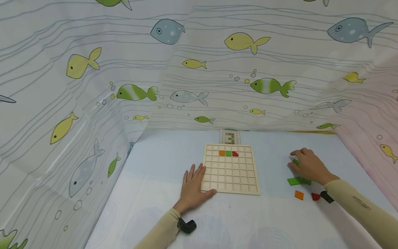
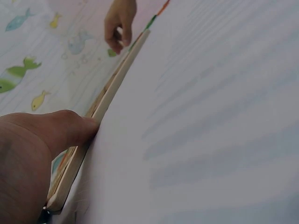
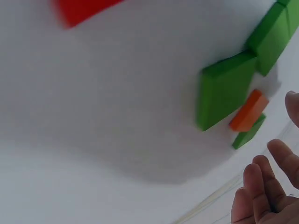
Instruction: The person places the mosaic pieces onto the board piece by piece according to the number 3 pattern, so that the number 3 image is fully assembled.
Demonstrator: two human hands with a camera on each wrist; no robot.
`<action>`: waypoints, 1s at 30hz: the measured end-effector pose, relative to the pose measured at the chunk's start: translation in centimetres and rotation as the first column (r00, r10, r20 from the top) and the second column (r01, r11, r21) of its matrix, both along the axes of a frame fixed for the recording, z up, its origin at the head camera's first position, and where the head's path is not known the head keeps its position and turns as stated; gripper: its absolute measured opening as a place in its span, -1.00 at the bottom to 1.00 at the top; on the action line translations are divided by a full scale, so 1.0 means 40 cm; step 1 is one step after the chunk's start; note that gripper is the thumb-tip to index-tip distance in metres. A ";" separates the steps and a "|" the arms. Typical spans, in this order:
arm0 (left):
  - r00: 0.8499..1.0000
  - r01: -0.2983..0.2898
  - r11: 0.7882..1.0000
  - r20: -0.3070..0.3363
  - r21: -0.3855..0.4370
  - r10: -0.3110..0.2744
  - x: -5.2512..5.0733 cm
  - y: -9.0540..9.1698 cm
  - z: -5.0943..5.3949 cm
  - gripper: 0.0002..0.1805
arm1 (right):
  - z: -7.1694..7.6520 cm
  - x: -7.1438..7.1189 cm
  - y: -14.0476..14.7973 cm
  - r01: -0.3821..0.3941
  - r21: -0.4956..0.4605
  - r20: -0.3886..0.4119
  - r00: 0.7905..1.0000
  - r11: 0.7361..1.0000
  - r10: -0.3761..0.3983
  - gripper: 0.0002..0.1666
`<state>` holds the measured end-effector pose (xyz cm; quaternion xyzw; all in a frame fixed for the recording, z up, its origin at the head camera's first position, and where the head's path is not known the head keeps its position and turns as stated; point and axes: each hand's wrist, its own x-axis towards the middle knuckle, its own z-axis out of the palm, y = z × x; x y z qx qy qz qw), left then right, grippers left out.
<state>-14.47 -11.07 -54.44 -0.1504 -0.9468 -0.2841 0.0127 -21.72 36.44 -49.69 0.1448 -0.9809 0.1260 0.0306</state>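
Note:
A wooden grid board [image 1: 230, 178] lies on the table, with an orange tile [image 1: 222, 153], a green tile [image 1: 228, 153] and a red piece with one rounded corner [image 1: 235, 154] in its upper rows. My left hand [image 1: 193, 188] rests along the board's left edge, fingers spread; its thumb [image 2: 77, 130] touches the near edge in the left wrist view. To the right, my right hand [image 1: 311, 166] hovers over loose pieces, thumb and fingers apart. Near its fingertips lies a green tile [image 3: 250, 131] beside an orange tile [image 3: 249, 111]. Nothing shows between the fingers.
More green tiles [image 1: 294, 181], another orange tile [image 1: 299, 195] and a red rounded piece [image 1: 315, 196] lie under and near my right wrist. Behind the board stands a small pattern card [image 1: 230, 137]. Fish-printed curtains [image 1: 192, 79] enclose the table at the back and sides.

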 end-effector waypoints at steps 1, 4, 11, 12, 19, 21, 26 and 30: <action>1.000 0.003 1.000 -0.004 0.004 -0.003 -0.001 0.000 0.000 0.11 | 0.000 0.005 0.007 0.007 0.001 0.001 1.000 1.000 -0.007 -0.45; 1.000 0.006 1.000 -0.001 0.011 -0.006 -0.001 0.000 0.001 0.10 | -0.003 0.016 0.025 0.021 -0.001 0.013 1.000 1.000 -0.021 -0.42; 1.000 0.001 1.000 0.012 0.016 -0.001 0.000 0.001 0.000 0.10 | -0.021 0.025 0.045 0.015 -0.034 0.043 0.999 0.999 -0.013 -0.44; 1.000 0.001 1.000 0.010 0.016 -0.001 0.000 0.001 0.000 0.09 | -0.023 0.025 0.045 0.013 -0.042 0.043 0.999 0.999 -0.011 -0.45; 1.000 0.008 1.000 0.004 0.015 -0.008 0.002 0.000 0.000 0.11 | -0.034 0.020 0.040 0.011 -0.053 0.040 0.999 0.999 -0.008 -0.49; 1.000 0.007 1.000 0.001 0.014 -0.007 0.001 0.000 -0.001 0.11 | -0.034 0.021 0.036 0.013 -0.047 0.034 0.999 0.999 -0.012 -0.50; 1.000 0.002 1.000 0.002 0.019 -0.002 0.000 -0.001 -0.002 0.11 | -0.028 0.027 0.019 0.039 -0.020 -0.009 0.999 0.999 -0.040 -0.55; 1.000 0.004 1.000 -0.002 0.022 -0.004 -0.001 0.000 -0.002 0.11 | -0.029 0.028 0.011 0.059 -0.007 -0.027 0.998 0.998 -0.059 -0.59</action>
